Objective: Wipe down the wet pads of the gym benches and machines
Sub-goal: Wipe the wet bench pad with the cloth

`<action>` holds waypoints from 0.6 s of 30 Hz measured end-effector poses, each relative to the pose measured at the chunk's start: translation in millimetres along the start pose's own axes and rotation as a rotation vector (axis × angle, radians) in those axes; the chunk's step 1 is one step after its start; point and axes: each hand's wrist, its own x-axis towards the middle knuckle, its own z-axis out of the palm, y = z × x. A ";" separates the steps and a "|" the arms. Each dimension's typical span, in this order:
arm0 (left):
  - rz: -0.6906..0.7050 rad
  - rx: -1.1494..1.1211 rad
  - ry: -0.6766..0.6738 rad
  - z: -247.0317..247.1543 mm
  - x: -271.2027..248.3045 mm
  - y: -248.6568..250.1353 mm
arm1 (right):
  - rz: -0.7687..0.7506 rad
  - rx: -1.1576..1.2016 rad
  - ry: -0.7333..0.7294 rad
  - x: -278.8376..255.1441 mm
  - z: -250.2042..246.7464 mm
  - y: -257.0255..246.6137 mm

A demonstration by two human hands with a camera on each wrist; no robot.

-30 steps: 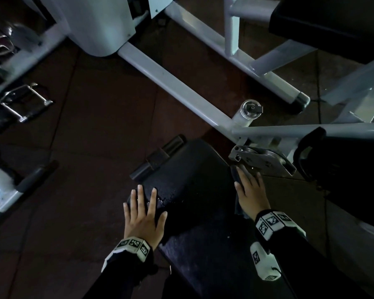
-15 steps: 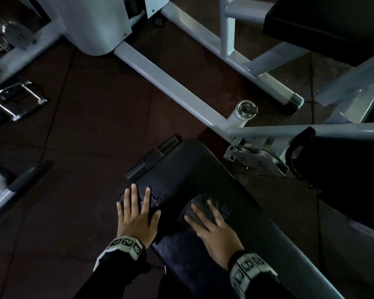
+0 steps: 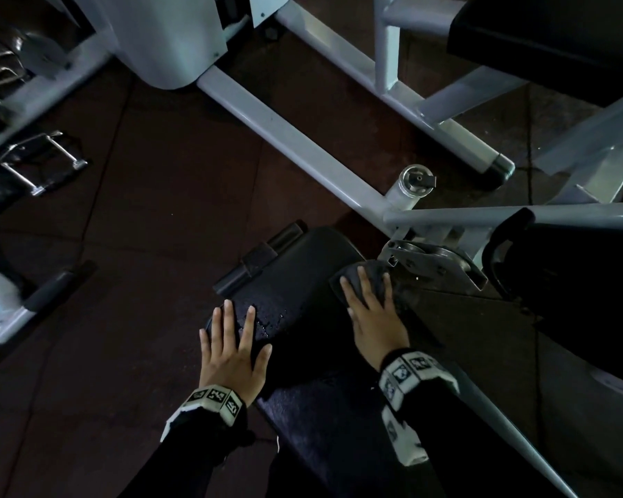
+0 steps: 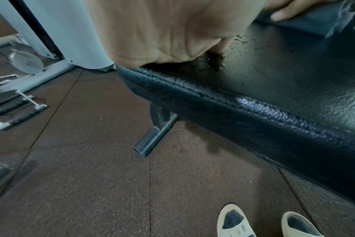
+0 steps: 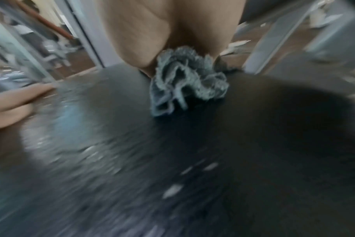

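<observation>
A black bench pad (image 3: pixel 303 282) runs from the bottom of the head view toward the middle, with water droplets (image 3: pixel 267 322) near its left edge. My left hand (image 3: pixel 231 339) lies flat on that left edge, fingers straight and spread. My right hand (image 3: pixel 369 303) presses a grey cloth (image 3: pixel 356 276) onto the pad's far right corner with straight fingers. The left wrist view shows my palm (image 4: pixel 162 32) on the pad (image 4: pixel 274 83) beside the droplets (image 4: pixel 239 43). The right wrist view is blurred; the cloth (image 5: pixel 184 83) bunches under my palm on the pad (image 5: pixel 172 160).
White machine frame tubes (image 3: pixel 292 138) cross the dark rubber floor (image 3: pixel 152 210) beyond the bench. A metal pivot bracket (image 3: pixel 432 262) sits just right of the cloth. Cable handles (image 3: pixel 40 163) lie at the left. The bench foot tube (image 4: pixel 152 137) and my shoes (image 4: pixel 233 221) are below the pad.
My right hand swept the cloth from the pad's right edge to its middle, then back up to the far right corner. My left hand stayed flat on the left edge.
</observation>
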 end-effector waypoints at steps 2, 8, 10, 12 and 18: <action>0.005 0.005 0.005 0.4 -0.2 0.5 | -0.078 -0.020 -0.028 -8.7 11.8 -16.0; 0.011 0.008 0.016 -1.0 0.1 2.1 | -0.198 -0.058 -0.291 -97.8 29.5 16.7; 0.010 0.010 0.019 -1.6 0.3 2.3 | -0.131 -0.128 -0.305 -104.2 33.0 48.6; 0.011 0.003 0.022 -1.2 -0.2 2.1 | -0.040 -0.111 -0.220 -95.5 23.3 63.2; 0.004 0.006 0.011 -0.3 -1.0 1.0 | 0.034 -0.028 -0.015 -18.2 -8.4 20.4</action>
